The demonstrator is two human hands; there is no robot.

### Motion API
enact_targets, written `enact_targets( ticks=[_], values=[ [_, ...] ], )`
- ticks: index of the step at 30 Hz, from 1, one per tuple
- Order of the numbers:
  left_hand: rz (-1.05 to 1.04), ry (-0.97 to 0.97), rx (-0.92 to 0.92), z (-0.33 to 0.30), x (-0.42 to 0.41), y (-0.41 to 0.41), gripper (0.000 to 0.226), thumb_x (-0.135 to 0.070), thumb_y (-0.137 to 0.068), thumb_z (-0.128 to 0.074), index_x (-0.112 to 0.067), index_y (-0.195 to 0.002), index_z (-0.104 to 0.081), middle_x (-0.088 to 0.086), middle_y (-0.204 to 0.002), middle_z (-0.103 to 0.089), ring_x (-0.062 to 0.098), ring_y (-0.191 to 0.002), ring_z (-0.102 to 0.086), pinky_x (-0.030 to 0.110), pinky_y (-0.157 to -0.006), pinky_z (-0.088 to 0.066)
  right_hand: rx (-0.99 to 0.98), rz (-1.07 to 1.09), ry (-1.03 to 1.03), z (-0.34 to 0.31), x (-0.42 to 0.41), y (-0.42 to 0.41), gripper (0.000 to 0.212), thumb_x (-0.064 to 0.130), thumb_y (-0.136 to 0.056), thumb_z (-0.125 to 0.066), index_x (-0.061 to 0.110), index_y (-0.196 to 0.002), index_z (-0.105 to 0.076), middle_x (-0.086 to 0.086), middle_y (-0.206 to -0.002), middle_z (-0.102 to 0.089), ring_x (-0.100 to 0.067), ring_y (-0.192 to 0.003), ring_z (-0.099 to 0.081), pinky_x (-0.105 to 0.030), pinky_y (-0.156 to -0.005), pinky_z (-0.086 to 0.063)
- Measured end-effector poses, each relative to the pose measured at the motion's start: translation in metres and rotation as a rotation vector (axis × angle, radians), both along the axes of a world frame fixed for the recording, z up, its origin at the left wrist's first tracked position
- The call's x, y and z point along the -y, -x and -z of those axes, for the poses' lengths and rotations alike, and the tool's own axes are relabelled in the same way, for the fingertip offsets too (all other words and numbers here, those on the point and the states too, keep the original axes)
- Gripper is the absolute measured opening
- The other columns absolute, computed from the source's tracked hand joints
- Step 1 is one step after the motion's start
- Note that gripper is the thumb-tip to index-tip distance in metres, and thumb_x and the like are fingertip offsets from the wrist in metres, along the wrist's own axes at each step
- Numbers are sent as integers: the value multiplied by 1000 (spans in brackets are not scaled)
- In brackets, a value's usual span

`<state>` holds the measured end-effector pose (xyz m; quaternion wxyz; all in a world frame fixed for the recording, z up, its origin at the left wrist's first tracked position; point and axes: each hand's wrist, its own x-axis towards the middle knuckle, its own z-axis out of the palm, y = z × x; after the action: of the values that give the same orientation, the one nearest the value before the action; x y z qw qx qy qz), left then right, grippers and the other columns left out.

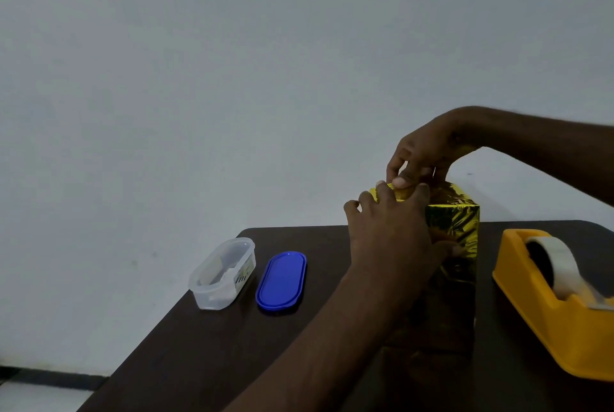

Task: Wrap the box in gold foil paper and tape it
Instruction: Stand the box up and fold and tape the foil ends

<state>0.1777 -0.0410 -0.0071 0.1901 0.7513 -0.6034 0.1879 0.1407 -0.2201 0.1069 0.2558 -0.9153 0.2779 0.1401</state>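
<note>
A printed label [245, 273] was seen on the end wall of the clear plastic container [222, 273], but its writing was too small to be read; no other lettering could be made out. The container stood open near the left edge of the dark brown table [212, 355], and its blue oval lid [281, 282] lay flat just beside it, apart from it. Behind the table a plain pale grey wall [232, 79] was seen, and at the lower left a dark skirting strip [50, 380] ran above a light floor [26, 398]. The box wrapped in gold foil paper [460, 228] stood upright on the table, between the lid and the yellow tape dispenser [545, 308], in which a roll of clear tape [553, 265] was mounted. The left hand [392, 238] was laid against the near upper face of the box, with its fingers spread and reaching over the top edge. The right hand [420, 155] was held above the top of the box, its fingers curled downward and its thumb pressed onto the foil at the top edge; whether anything was pinched there could not be told. The two hands were close together at that edge.
</note>
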Motion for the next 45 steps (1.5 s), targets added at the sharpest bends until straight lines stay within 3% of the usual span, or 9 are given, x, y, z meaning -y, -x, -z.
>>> enact_targets(
  ticks=[9, 13, 19, 25, 30, 33, 39, 42, 45],
  values=[
    [15, 4, -6, -1, -2, 0, 81, -67, -80, -60, -32, -147, -31, 12, -150, -34, 37, -138, -29, 52, -108, -26, -8, -35, -40, 2, -3, 1, 45, 28, -84, -69, 0, -120, -62, -13, -98, -69, -28, -86, -66, -36, -71, -58],
    [2, -19, 5, 0, -2, 1, 85, -69, -80, -58, -34, -150, -25, 16, -156, -26, 39, -142, -24, 54, -111, -23, 51, -7, -71, -2, 1, 6, 42, 31, -85, -67, 6, -118, -66, -19, -110, -69, -33, -89, -68, -40, -74, -59],
    [0, 6, 15, 1, 1, -1, 82, -67, -80, -60, -32, -148, -29, 14, -152, -31, 38, -139, -27, 52, -109, -25, 41, -32, -6, 4, -3, 1, 26, 27, -90, -66, 9, -108, -70, -9, -95, -72, -27, -86, -67, -36, -74, -58],
    [-21, -19, 22, 0, 5, 4, 84, -67, -79, -60, -33, -148, -28, 17, -155, -26, 41, -141, -25, 54, -110, -23, 50, -7, -74, 2, 9, 13, 49, 32, -78, -72, 7, -121, -65, -11, -94, -72, -25, -84, -67, -34, -73, -57],
    [-23, -29, 30, -1, 7, 4, 83, -69, -79, -60, -32, -147, -30, 18, -152, -32, 41, -138, -29, 53, -108, -27, 59, -19, -18, 2, 9, 9, 43, 22, -78, -76, 6, -117, -66, -30, -119, -64, -30, -91, -67, -33, -72, -59],
    [-21, -42, 30, -3, 8, 3, 85, -71, -77, -60, -33, -147, -30, 18, -149, -36, 41, -135, -33, 54, -106, -29, 69, -2, 8, -2, 5, 9, 38, 13, -81, -74, 5, -117, -66, -29, -114, -66, -30, -89, -70, -36, -71, -60],
    [-19, -73, 27, -3, 9, 1, 93, -75, -75, -58, -36, -151, -21, 20, -152, -30, 43, -136, -31, 56, -106, -29, 57, 19, 98, -6, -2, 15, 56, 37, -64, -80, 12, -113, -69, -15, -94, -72, -23, -79, -69, -29, -63, -57],
    [-7, -87, 22, -5, 9, 1, 94, -75, -75, -58, -37, -151, -20, 19, -151, -31, 43, -135, -32, 55, -105, -29, 37, 21, 135, -4, -4, 10, 46, 30, -72, -80, 10, -112, -69, -19, -103, -72, -27, -84, -71, -29, -63, -58],
    [-7, -103, 14, -8, 9, 2, 93, -75, -75, -59, -37, -151, -21, 19, -150, -32, 42, -135, -33, 55, -105, -30, 52, 36, 168, -8, -6, 11, 36, 20, -77, -81, 9, -109, -68, -17, -94, -73, -27, -81, -73, -31, -63, -59]
  ],
)
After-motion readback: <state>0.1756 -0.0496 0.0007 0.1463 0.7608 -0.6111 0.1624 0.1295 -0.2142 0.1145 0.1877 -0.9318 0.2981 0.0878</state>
